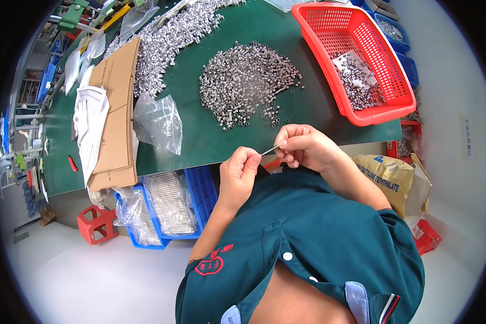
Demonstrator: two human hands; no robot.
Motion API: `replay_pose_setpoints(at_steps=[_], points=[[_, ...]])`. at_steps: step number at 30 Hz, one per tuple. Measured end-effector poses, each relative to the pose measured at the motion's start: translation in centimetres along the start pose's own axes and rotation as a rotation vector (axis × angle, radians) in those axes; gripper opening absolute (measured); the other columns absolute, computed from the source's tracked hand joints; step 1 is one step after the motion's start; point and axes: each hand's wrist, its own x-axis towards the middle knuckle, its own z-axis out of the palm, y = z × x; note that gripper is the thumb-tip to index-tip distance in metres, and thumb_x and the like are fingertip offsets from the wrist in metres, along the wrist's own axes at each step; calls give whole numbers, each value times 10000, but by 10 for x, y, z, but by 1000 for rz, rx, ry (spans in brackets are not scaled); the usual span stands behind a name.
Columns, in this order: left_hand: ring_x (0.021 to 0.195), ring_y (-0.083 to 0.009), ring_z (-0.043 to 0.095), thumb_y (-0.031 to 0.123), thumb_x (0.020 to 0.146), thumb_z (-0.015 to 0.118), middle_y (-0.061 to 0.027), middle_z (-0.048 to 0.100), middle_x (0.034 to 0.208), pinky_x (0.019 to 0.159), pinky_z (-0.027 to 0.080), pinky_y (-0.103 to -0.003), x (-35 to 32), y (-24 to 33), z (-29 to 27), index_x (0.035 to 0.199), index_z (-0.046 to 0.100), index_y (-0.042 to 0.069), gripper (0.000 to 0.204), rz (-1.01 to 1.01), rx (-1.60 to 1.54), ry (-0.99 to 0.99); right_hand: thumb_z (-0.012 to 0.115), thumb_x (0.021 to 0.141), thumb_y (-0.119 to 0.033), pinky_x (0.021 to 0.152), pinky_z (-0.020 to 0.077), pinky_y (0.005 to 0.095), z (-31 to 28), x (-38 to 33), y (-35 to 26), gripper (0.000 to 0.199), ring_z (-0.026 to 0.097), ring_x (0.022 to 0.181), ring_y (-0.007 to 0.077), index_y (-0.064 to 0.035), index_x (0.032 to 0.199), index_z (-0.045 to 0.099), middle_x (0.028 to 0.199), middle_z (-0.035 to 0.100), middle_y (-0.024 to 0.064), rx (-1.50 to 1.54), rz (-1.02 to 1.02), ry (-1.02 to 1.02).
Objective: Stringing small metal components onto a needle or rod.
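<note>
Rod point(270, 150), thin, sits between my hands by tabletop's point(200, 148) near edge, just short of loose metal ring pile point(245, 81). Left fingers point(250, 165), right fingers point(300, 142) pinching one end each. My advice: light grip, wrists steady, ends in line.

Green table point(200, 151) with 2 metal-part heaps point(245, 81), cardboard point(113, 108), red basket point(356, 116)
</note>
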Motion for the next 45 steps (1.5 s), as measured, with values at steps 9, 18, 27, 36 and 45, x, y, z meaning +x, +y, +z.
replay_pose_setpoints(at_steps=[9, 18, 27, 36, 45], points=[[541, -38, 385, 199, 960, 501, 23, 452, 633, 469, 301, -188, -3, -2, 3, 829, 506, 54, 196, -289, -463, -38, 609, 868, -88, 585, 510, 245, 20, -2, 11, 87, 579, 627, 102, -8, 898, 591, 785, 617, 58, -189, -194, 134], [495, -52, 350, 204, 963, 490, 12, 440, 605, 455, 284, -192, -1, 1, 4, 817, 494, 58, 206, -386, -712, -57, 633, 834, 0, 618, 507, 233, 26, -2, 11, 90, 580, 684, 83, 16, 912, 591, 801, 605, 30, -645, -382, 287], [477, -56, 336, 258, 962, 491, 20, 409, 569, 444, 267, -200, 0, 10, 9, 796, 483, 81, 243, -432, -840, -176, 650, 824, -42, 523, 466, 229, 25, -4, 21, 109, 558, 578, 73, 4, 917, 616, 741, 632, 39, -730, -352, 186], [475, -60, 341, 228, 966, 482, -3, 421, 582, 448, 278, -202, 1, 0, 8, 818, 481, 38, 240, -440, -838, -64, 677, 740, 15, 624, 494, 268, -2, -12, -3, 234, 608, 704, 160, -29, 963, 623, 809, 596, 81, -1436, -765, 613], [506, -34, 345, 213, 968, 487, 25, 415, 606, 456, 282, -181, 0, -2, 11, 823, 501, 46, 221, -458, -878, -61, 711, 697, -70, 634, 494, 341, -17, 10, -1, 181, 603, 732, 270, -64, 863, 640, 787, 593, 82, -1733, -965, 650]])
